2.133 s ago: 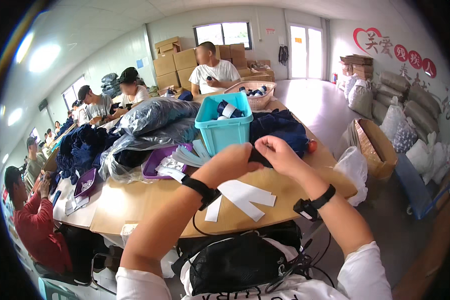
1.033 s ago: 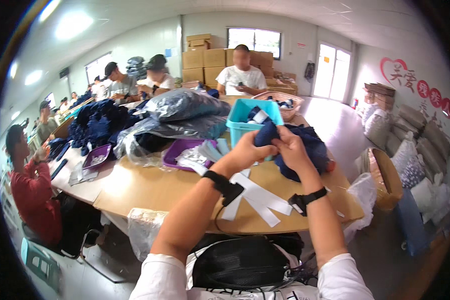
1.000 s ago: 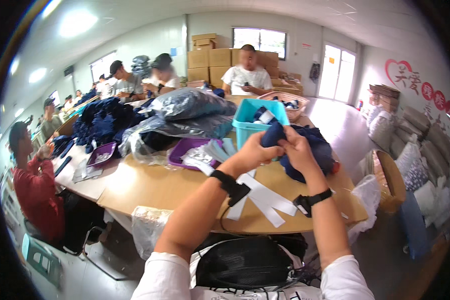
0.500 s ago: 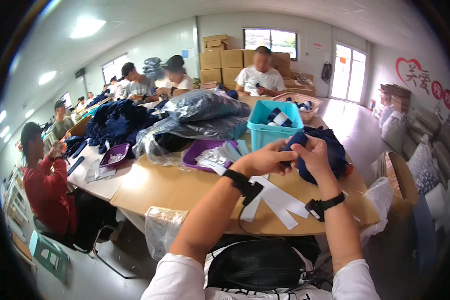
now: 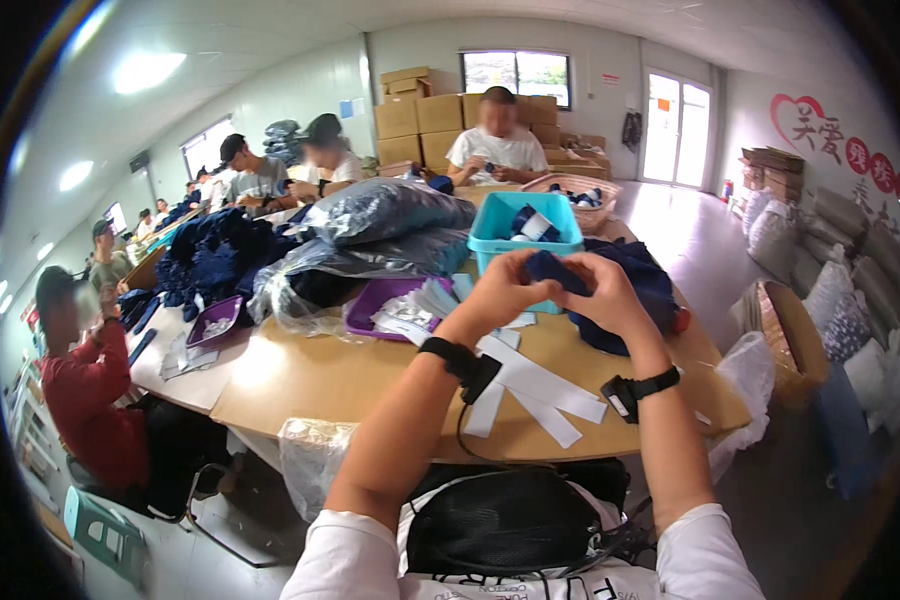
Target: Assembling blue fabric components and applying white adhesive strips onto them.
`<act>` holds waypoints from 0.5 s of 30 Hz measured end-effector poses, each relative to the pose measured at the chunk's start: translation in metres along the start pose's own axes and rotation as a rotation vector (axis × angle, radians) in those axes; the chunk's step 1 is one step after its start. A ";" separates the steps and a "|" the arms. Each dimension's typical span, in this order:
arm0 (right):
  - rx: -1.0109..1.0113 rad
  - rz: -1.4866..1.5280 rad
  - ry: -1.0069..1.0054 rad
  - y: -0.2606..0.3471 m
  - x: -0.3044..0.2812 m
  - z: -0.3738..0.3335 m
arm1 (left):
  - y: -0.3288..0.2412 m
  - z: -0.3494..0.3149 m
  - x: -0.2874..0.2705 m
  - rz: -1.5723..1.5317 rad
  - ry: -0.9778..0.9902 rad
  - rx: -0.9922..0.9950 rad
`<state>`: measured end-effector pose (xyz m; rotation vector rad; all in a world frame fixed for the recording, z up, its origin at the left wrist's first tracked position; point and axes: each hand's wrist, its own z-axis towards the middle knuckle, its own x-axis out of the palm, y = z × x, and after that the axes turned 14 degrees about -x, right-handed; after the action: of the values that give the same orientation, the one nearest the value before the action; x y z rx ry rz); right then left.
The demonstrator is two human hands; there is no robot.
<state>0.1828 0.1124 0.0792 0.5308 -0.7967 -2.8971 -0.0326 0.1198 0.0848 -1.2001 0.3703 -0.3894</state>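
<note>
Both my hands are closed round a rolled piece of navy cloth [image 5: 554, 268], held just above the table in front of a teal bin [image 5: 498, 246]. My left hand [image 5: 505, 290] grips its left side, and my right hand [image 5: 610, 288] has the other side between thumb and fingers. In the bin lie navy rolls with white bands [image 5: 536, 226]. To the right of my hands is a heap of navy cloth [image 5: 650, 285]. Long white strips [image 5: 540, 385] are spread on the table below my wrists.
A purple tray [image 5: 360, 318] with white pieces stands left of my hands, beside plastic-wrapped bundles [image 5: 390, 212]. A basket [image 5: 610, 198] of rolls sits behind the bin. Co-workers sit across and left of the table [image 5: 300, 380]. A clear plastic bag [image 5: 745, 385] hangs at the right edge.
The cloth roll has been turned in my hands and now lies more level, with my fingers shifted round it. The whole view has moved slightly, so things appear further left.
</note>
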 end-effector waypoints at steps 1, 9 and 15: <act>0.025 -0.144 0.069 0.003 0.003 0.001 | 0.001 -0.002 -0.004 0.083 -0.028 -0.027; 0.211 0.012 -0.133 -0.007 0.003 -0.009 | -0.050 -0.031 -0.022 0.531 -0.196 0.002; 0.194 0.044 -0.211 -0.013 0.000 -0.008 | -0.102 -0.084 -0.176 1.197 -0.354 -0.185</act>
<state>0.1854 0.1198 0.0662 0.2202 -1.1115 -2.8850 -0.2363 0.1034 0.1667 -0.9997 0.7417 0.8933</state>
